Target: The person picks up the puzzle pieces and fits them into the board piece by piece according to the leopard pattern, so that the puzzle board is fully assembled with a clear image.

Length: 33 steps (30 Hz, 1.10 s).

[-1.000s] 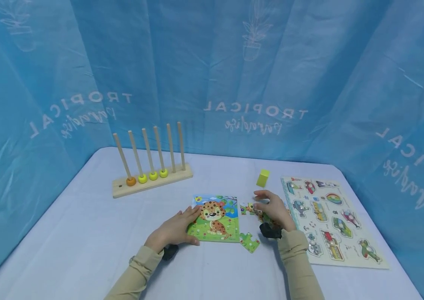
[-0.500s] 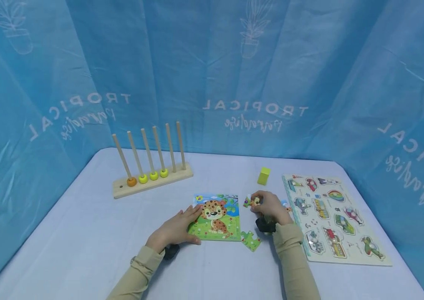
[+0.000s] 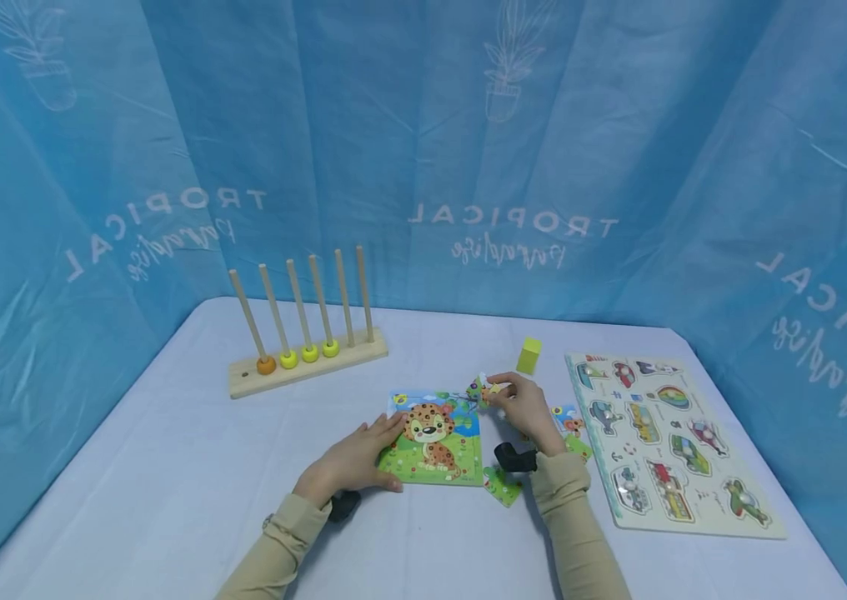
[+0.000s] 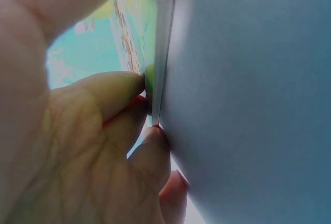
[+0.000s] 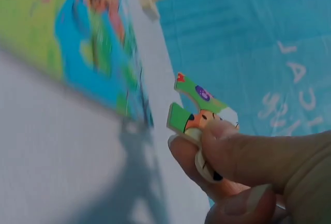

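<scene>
One jigsaw piece [image 5: 204,115] was pinched in the fingers of my right hand [image 3: 523,407], near the far right corner of the leopard puzzle [image 3: 433,442]; my left hand [image 3: 354,457], fingers relaxed, touched its left edge.

A white cover spreads over the table [image 3: 168,479], whose two far corners are rounded. Toward the far left corner stands a wooden peg stand [image 3: 352,354], set aslant, with one orange and three yellow beads on four of its six rods. A yellow block [image 3: 528,356] sits near the far edge. An inset board [image 3: 716,512] of vehicles lies along the right edge; mid-table, a leopard picture [image 3: 434,442] and loose puzzle pieces [image 3: 502,490].
</scene>
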{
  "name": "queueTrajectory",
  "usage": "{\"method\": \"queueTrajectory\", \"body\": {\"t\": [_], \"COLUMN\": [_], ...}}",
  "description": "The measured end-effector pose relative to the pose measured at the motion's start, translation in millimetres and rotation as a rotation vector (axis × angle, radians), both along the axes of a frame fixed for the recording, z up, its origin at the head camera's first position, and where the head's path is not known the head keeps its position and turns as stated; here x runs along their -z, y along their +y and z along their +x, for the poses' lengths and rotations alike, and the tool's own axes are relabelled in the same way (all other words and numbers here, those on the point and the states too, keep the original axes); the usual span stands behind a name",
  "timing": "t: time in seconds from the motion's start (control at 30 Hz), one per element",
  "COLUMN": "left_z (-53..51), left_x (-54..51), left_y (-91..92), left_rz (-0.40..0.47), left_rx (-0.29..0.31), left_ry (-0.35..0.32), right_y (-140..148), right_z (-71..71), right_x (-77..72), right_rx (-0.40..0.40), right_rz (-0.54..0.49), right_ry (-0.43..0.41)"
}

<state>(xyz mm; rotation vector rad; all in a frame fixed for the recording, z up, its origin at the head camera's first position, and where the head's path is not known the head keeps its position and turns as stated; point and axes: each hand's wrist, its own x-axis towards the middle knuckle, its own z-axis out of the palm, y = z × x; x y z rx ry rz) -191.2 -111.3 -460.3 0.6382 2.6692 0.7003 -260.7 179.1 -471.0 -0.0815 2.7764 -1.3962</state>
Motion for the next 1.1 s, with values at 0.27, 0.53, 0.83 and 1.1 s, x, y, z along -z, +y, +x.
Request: {"method": "queueTrajectory", "body": {"t": [0.27,0.53,0.83,1.1], "left_z": [-0.6,-0.5,-0.2,-0.2], "left_x": [0.1,-1.3,1.4,0.5], "left_y": [-0.3,0.0,-0.8,-1.3], "left_rz": [-0.005,0.001,0.028,0.012], "left_rx": [0.005,0.005,0.023,0.016], "left_ry": [0.004,-0.012,0.006,0.001], "right_y": [-20.1,-48.0,-87.9,-105.8], "right_z": [6.2,16.5,27.9,31.6], "right_x": [-7.1,-9.2,-7.8,-3.7], "right_rx": [-0.157,-0.398,-0.265,-0.173], "right_rz": [-0.084,0.021,0.153,0.193], "right_ry": [0.014,-0.077,-0.116,-0.042]}}
